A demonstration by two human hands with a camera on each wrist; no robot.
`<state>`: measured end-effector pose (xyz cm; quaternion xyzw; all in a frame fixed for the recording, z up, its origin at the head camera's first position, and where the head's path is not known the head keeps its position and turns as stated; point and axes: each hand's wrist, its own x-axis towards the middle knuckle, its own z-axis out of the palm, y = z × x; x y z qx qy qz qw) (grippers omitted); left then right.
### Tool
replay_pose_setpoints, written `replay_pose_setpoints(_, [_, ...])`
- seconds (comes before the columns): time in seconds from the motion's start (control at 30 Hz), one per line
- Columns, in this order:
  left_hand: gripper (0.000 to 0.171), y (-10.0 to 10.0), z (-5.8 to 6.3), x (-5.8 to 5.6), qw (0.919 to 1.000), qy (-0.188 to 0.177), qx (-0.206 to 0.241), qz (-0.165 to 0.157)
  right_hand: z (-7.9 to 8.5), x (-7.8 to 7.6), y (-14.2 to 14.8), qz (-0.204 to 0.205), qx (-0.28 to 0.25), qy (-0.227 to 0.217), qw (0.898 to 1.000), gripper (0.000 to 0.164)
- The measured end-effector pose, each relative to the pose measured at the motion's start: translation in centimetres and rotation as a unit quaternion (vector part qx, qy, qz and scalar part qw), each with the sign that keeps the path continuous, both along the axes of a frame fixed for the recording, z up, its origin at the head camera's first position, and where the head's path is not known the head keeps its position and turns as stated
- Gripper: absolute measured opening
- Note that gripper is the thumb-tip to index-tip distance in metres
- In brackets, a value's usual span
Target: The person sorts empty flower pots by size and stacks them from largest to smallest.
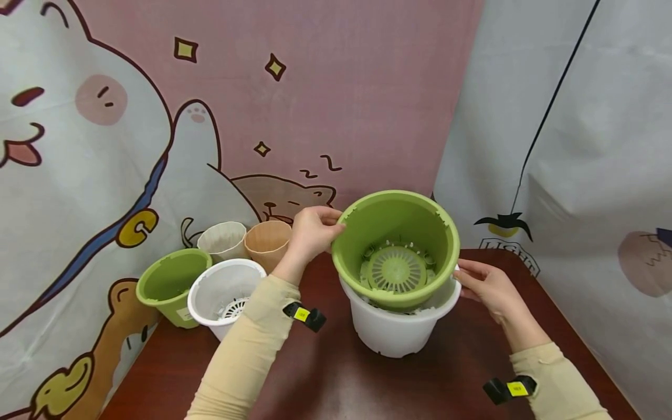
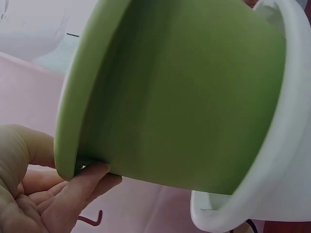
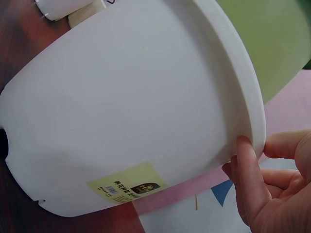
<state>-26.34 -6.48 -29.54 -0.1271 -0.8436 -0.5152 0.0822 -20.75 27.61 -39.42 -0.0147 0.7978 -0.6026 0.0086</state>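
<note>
Opening upward, axis tilted, the green pot (image 1: 396,230) juts from the white pot (image 1: 391,332), hands (image 1: 312,230) pinching rims.

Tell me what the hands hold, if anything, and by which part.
The left hand pinches the upper green pot by its rim; the right hand pinches the white pot beneath it, also by the rim.

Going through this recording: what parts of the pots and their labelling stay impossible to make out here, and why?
- Head: lower outside of the held green pot, inside the large white pot.
- Head: base of the smaller white pot, behind the left sleeve.
- Left wrist: the large white pot's lower body, cut off by the right edge.
- Right wrist: finest print on the label, too small.
</note>
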Motion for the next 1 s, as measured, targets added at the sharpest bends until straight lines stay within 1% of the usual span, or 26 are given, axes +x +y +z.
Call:
replay_pose_setpoints(0.23, [0.018,0.4,-1.1,-0.5,0.9998,-0.02,-0.005,-0.002,0.0,0.0,0.0,0.001,-0.001,0.004,1.0,0.062])
replay_pose_setpoints(0.33, [0.018,0.6,-1.5,-0.6,0.9996,-0.026,-0.014,-0.001,0.0,0.0,0.0,0.001,0.001,0.005,1.0,0.061])
replay_pose_setpoints(0.57, [0.017,0.8,-2.3,-0.9,0.9968,-0.017,-0.075,0.023,-0.1,0.0,0.0,0.002,-0.005,0.009,1.0,0.061])
replay_pose_setpoints(0.63, [0.017,0.9,-2.5,-1.0,0.9957,-0.02,-0.086,0.027,-0.1,0.0,0.0,0.002,-0.004,0.01,1.0,0.061])
replay_pose_setpoints(0.77, [0.017,1.1,-3.0,-1.1,0.9953,-0.029,-0.086,0.034,-0.1,0.0,0.0,0.001,0.002,0.013,1.0,0.06])
replay_pose_setpoints(1.0, [0.017,1.6,-3.7,-1.3,0.9963,-0.065,-0.05,0.024,-0.1,0.0,-0.1,0.002,-0.001,0.014,1.0,0.059])
